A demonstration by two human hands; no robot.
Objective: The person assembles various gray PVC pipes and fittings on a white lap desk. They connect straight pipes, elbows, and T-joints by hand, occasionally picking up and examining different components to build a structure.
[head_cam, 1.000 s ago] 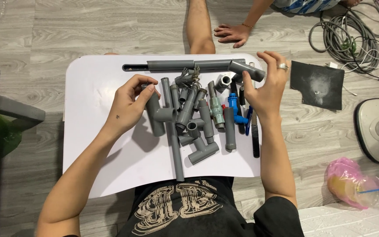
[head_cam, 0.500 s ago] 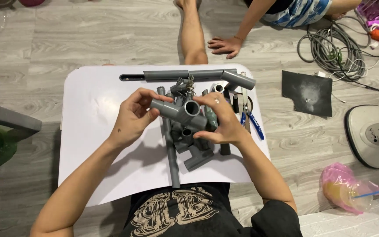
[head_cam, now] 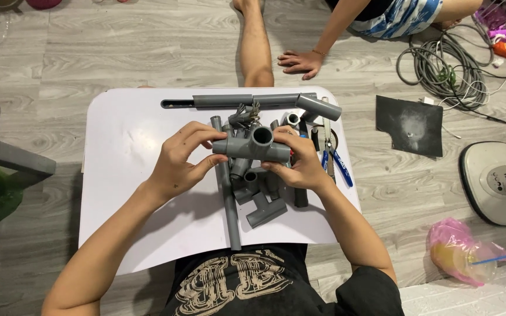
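Both hands grip one grey tee fitting (head_cam: 253, 146) above the white counter (head_cam: 130, 175) — left hand (head_cam: 180, 158) pinching its left end, right hand (head_cam: 300, 167) clenched round the right. Step judged: fitting under inspection or alignment; next move calls for a matching pipe from the pile (head_cam: 253, 193).

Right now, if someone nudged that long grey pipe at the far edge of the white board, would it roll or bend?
The long grey pipe is round and straight, so it would probably roll. It looks like rigid plastic, so likely stiff and light. The angled elbow on its end may check rolling.
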